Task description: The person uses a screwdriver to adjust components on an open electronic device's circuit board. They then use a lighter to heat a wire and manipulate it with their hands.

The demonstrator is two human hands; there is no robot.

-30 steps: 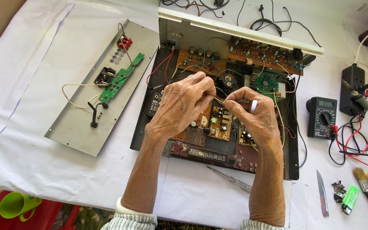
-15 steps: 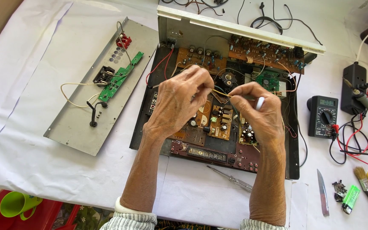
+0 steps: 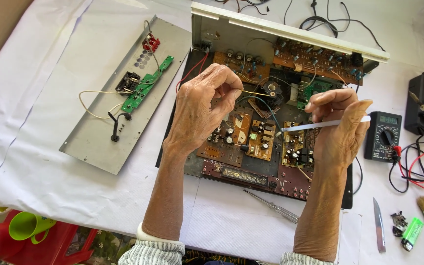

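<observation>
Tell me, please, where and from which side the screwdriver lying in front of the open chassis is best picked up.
Grip the screwdriver by its clear handle at the lower right end, from above: it lies flat on the white cloth, with the thin shaft pointing up-left.

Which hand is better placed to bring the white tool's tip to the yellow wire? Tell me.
Right. The right hand already grips the white tool, tip pointing toward the yellow wire, which the left hand pinches.

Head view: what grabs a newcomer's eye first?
The opened amplifier chassis at centre, its circuit boards bare. Over it, the left hand pinches a yellow wire and the right hand holds a white cable tie. A detached metal panel lies to the left.
</observation>
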